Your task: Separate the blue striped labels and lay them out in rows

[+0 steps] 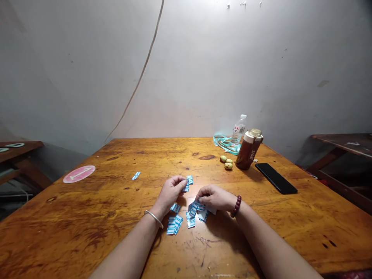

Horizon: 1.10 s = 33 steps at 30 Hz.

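Note:
Several small blue-and-white cards lie on the wooden table around my hands. My left hand (pixel 171 192), with a bangle at the wrist, has thumb and fingers pressed together on a blue-and-white card (pixel 185 188); another card (pixel 190 179) lies just beyond it. To the right, my right hand (pixel 214 197), wearing a dark red bead bracelet (pixel 236 206), pinches at the edge of a loose card pile (pixel 191 220). Nearer my left wrist are a small group of cards (pixel 174 224) and a card (pixel 175 208). One more card (pixel 136 176) lies apart at the left.
On the table (pixel 110 217), a pink oval sticker (pixel 79 174) is at the left. Toward the right are small yellowish round items (pixel 228 166), a brown sport bottle (pixel 247 153), a clear water bottle (pixel 238 130), a teal ribbon (pixel 222 143) and a black phone (pixel 275 178).

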### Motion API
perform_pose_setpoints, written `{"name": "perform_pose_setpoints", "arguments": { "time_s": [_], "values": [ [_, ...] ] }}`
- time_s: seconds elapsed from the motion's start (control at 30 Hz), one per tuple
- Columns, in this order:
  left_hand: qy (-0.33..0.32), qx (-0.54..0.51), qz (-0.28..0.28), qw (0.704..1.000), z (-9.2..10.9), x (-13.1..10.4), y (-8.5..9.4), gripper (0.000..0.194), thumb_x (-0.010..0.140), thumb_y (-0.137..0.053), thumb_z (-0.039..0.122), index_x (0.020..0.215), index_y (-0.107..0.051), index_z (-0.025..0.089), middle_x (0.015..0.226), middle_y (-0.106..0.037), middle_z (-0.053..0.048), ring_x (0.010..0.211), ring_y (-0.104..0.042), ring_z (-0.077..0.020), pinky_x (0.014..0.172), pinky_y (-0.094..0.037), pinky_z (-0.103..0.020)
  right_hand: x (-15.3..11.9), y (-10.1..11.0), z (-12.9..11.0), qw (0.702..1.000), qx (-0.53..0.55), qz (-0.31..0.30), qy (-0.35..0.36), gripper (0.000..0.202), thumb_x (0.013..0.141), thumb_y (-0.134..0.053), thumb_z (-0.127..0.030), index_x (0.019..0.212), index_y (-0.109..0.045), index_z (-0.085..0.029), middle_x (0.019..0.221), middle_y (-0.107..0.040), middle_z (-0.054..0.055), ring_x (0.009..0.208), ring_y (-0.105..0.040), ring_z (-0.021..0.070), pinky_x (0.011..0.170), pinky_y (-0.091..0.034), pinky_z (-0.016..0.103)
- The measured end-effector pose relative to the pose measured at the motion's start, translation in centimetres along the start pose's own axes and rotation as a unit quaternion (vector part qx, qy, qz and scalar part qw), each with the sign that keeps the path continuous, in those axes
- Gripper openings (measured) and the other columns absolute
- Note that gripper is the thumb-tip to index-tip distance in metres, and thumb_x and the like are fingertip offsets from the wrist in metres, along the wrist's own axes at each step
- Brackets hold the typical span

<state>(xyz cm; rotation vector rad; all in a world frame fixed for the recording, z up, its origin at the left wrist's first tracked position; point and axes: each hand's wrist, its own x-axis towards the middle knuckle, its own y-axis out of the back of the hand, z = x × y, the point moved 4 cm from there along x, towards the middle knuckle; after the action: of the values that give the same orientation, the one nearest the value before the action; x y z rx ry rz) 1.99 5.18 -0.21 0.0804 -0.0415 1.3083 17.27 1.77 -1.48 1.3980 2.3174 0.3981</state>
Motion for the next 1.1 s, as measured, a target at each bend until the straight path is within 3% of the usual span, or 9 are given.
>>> {"name": "perform_pose_setpoints", "arguments": {
  "time_s": [0.1,0.2,0.4,0.57,0.83,1.1],
  "values": [
    [0.004,-0.002,-0.01,1.0,-0.1,0.0,-0.2,0.023,0.067,-0.056,0.035,0.072,-0.058,0.013,0.062,-0.054,0.0,0.052,-0.047,-0.008,0.048,-0.037,-0.018,0.0,0.3,-0.1,1.0,0.013,0.023,-0.004,0.019,0.066,-0.054,-0.02,0.083,-0.06,-0.014,0.062,-0.055,-0.001,0.045,-0.043,0.0053,0.04,-0.032,0.015],
    [0.016,-0.005,-0.024,1.0,-0.2,-0.1,-0.4,0.022,0.067,-0.055,0.033,0.076,-0.059,0.014,0.064,-0.056,-0.001,0.054,-0.049,-0.0083,0.049,-0.038,-0.018,0.1,0.8,-0.5,0.997,0.028,0.067,0.01,0.013,0.065,-0.055,-0.021,0.075,-0.058,-0.013,0.057,-0.052,-0.003,0.045,-0.042,0.0049,0.041,-0.031,0.015],
    [0.066,-0.021,-0.042,0.997,-0.4,-0.4,-1.0,0.027,0.065,-0.059,0.034,0.08,-0.06,0.013,0.064,-0.057,-0.001,0.051,-0.049,-0.0078,0.047,-0.038,-0.019,-0.2,1.3,-2.4,0.984,0.073,0.136,0.094,0.014,0.07,-0.052,-0.025,0.073,-0.059,-0.013,0.063,-0.055,-0.001,0.054,-0.046,0.0069,0.051,-0.037,0.017],
    [0.086,-0.047,-0.079,0.992,-0.5,-0.8,-2.0,0.03,0.061,-0.062,0.038,0.075,-0.061,0.012,0.059,-0.055,0.0,0.044,-0.046,-0.0062,0.044,-0.036,-0.019,-0.6,0.8,-3.7,0.969,0.001,0.174,0.174,0.014,0.074,-0.049,-0.023,0.076,-0.06,-0.014,0.072,-0.059,0.001,0.068,-0.051,0.0109,0.063,-0.04,0.021],
    [0.097,-0.102,-0.126,0.982,0.1,-1.3,-2.5,0.027,0.064,-0.06,0.037,0.074,-0.061,0.012,0.054,-0.047,0.003,0.044,-0.041,-0.0042,0.046,-0.035,-0.018,-0.3,0.4,-3.0,0.958,-0.051,0.217,0.18,0.009,0.075,-0.046,-0.018,0.075,-0.055,-0.015,0.068,-0.055,-0.001,0.062,-0.048,0.0093,0.058,-0.037,0.019],
    [0.077,-0.072,-0.147,0.983,-0.1,-1.2,-2.5,0.028,0.063,-0.061,0.036,0.078,-0.061,0.013,0.069,-0.057,-0.002,0.053,-0.049,-0.0084,0.049,-0.038,-0.02,0.1,0.5,-2.3,0.964,-0.017,0.226,0.141,0.013,0.073,-0.05,-0.026,0.082,-0.052,-0.016,0.057,-0.044,-0.005,0.052,-0.039,0.0073,0.047,-0.031,0.017]
  ]
}}
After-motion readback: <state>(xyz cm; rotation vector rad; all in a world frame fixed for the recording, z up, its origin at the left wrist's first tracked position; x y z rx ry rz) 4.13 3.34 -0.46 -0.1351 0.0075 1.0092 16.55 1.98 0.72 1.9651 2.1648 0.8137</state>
